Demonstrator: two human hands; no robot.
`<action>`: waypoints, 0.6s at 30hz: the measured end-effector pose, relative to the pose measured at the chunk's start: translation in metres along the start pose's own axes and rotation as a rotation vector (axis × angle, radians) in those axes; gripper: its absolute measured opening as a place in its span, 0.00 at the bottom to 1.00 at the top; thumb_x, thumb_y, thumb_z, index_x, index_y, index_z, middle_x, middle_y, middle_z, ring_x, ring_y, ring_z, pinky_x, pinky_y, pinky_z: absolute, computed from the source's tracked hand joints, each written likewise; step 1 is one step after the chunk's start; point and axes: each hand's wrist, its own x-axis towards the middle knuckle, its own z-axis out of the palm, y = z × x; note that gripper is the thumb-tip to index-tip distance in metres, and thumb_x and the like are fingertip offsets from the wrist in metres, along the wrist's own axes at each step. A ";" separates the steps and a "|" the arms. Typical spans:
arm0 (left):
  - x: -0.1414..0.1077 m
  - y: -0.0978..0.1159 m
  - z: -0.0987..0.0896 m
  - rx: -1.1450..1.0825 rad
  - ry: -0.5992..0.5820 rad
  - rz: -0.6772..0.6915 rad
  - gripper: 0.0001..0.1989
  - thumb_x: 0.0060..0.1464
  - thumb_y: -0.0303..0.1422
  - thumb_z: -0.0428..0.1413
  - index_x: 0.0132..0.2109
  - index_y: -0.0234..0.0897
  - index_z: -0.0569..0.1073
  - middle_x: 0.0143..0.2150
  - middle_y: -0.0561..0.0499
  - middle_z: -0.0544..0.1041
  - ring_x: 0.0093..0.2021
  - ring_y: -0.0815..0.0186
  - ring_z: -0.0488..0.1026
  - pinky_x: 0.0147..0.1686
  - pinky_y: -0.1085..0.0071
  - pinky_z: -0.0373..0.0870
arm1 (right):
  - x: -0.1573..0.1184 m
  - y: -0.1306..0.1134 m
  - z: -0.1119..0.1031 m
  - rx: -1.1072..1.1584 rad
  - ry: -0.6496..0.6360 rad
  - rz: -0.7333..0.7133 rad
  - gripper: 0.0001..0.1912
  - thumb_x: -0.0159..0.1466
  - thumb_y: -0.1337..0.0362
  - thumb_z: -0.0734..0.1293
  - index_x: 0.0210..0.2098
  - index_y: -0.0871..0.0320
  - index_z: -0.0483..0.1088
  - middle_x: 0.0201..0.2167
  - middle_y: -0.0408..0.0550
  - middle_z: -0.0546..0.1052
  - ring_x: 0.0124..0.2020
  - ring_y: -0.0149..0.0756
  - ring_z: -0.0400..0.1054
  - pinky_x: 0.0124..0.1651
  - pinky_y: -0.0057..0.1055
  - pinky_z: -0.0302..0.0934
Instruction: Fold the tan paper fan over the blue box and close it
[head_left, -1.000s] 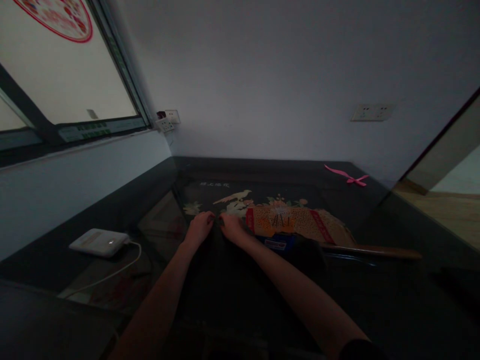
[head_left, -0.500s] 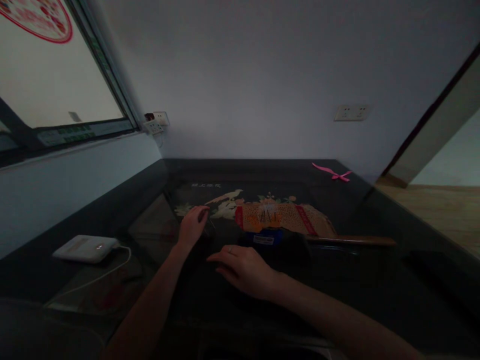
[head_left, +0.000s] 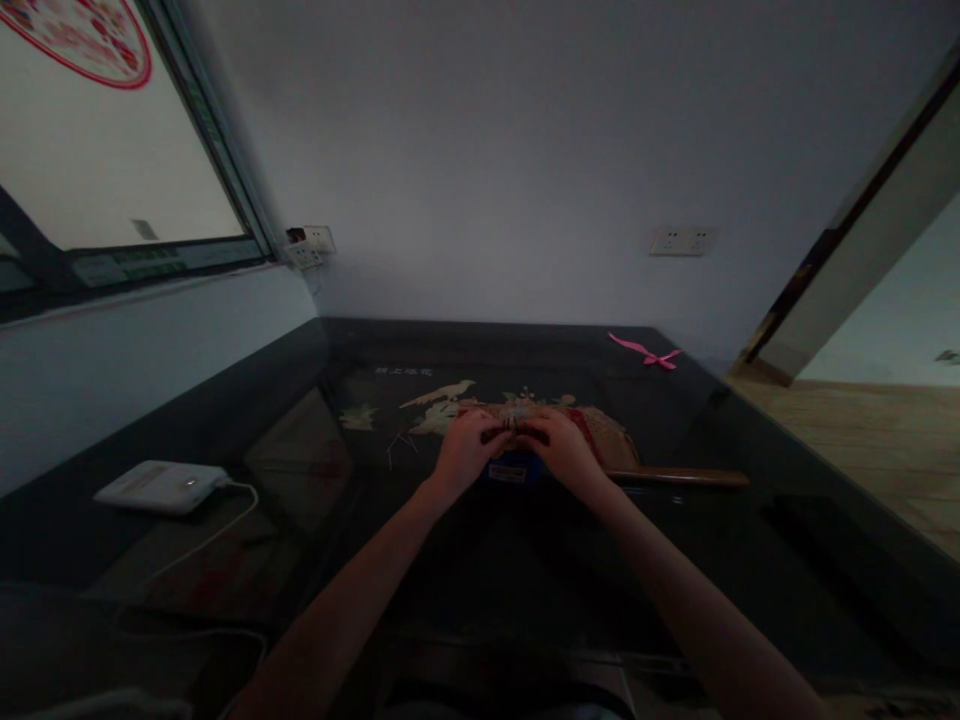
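My left hand point(head_left: 466, 448) and my right hand point(head_left: 562, 448) come together at the middle of the table, fingertips bent inward and nearly meeting. Both are closed in a pinch; whatever lies between the fingers is too small and dark to make out. Just behind and under them lies a tan patterned flat piece with red bands point(head_left: 609, 432), its left part mostly covered by my hands. A brown wooden handle-like stick point(head_left: 686, 477) reaches out from its right end. Below my fingertips shows a blue packet with a pale label point(head_left: 508, 472). Several thin pale sticks or pins point(head_left: 403, 441) lie left of my left hand.
A white power bank point(head_left: 161, 486) with a white cable point(head_left: 217, 540) lies at the left. A pink ribbon point(head_left: 649, 352) is at the far right, and a long dark object point(head_left: 832, 560) near the right edge. Wall and sockets point(head_left: 682, 241) stand behind the dark table point(head_left: 570, 580).
My left hand has moved right from the thin sticks, and my right hand has moved forward and right. Both now meet over the patterned piece. The camera view has shifted slightly.
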 end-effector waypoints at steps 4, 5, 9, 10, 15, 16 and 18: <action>-0.002 0.002 0.007 -0.017 0.034 -0.032 0.09 0.57 0.33 0.58 0.30 0.34 0.76 0.30 0.49 0.77 0.31 0.65 0.73 0.33 0.71 0.66 | 0.003 0.001 0.007 0.000 -0.021 0.003 0.13 0.67 0.61 0.65 0.49 0.59 0.70 0.46 0.50 0.75 0.41 0.38 0.73 0.42 0.41 0.69; -0.003 0.003 0.007 -0.030 0.043 -0.035 0.09 0.57 0.32 0.58 0.30 0.34 0.76 0.30 0.49 0.77 0.32 0.65 0.73 0.33 0.71 0.67 | 0.003 0.002 0.007 0.003 -0.019 0.005 0.13 0.67 0.61 0.65 0.49 0.59 0.70 0.46 0.50 0.75 0.41 0.38 0.73 0.42 0.41 0.69; -0.006 0.005 0.008 -0.072 0.101 -0.044 0.07 0.57 0.31 0.58 0.31 0.34 0.76 0.32 0.49 0.78 0.34 0.64 0.74 0.36 0.70 0.68 | 0.003 0.006 0.006 0.023 0.000 0.017 0.12 0.67 0.61 0.65 0.49 0.59 0.70 0.46 0.50 0.75 0.41 0.38 0.73 0.42 0.41 0.69; -0.006 0.006 0.007 -0.077 0.111 -0.041 0.07 0.57 0.31 0.58 0.32 0.34 0.76 0.32 0.49 0.78 0.34 0.64 0.74 0.36 0.70 0.68 | 0.004 0.006 0.006 0.027 0.001 0.023 0.12 0.67 0.61 0.65 0.49 0.59 0.70 0.46 0.49 0.75 0.41 0.38 0.73 0.42 0.41 0.69; -0.007 0.007 0.004 -0.059 0.099 -0.028 0.07 0.58 0.30 0.57 0.32 0.34 0.76 0.32 0.49 0.79 0.33 0.64 0.75 0.35 0.71 0.68 | 0.006 0.007 0.005 0.048 -0.020 0.069 0.12 0.67 0.61 0.65 0.48 0.59 0.71 0.45 0.49 0.76 0.39 0.37 0.73 0.40 0.38 0.70; -0.007 0.008 0.004 -0.054 0.096 -0.040 0.07 0.58 0.30 0.57 0.32 0.34 0.77 0.32 0.49 0.79 0.33 0.64 0.75 0.35 0.71 0.68 | 0.007 0.007 0.004 0.052 -0.024 0.077 0.12 0.67 0.61 0.65 0.48 0.59 0.71 0.45 0.48 0.76 0.38 0.37 0.73 0.39 0.38 0.70; -0.007 0.009 0.004 -0.065 0.100 -0.072 0.06 0.58 0.29 0.57 0.32 0.35 0.77 0.31 0.50 0.79 0.33 0.64 0.75 0.35 0.71 0.68 | 0.008 0.007 0.004 0.056 -0.030 0.089 0.12 0.67 0.61 0.65 0.47 0.60 0.71 0.44 0.48 0.76 0.38 0.37 0.73 0.39 0.38 0.70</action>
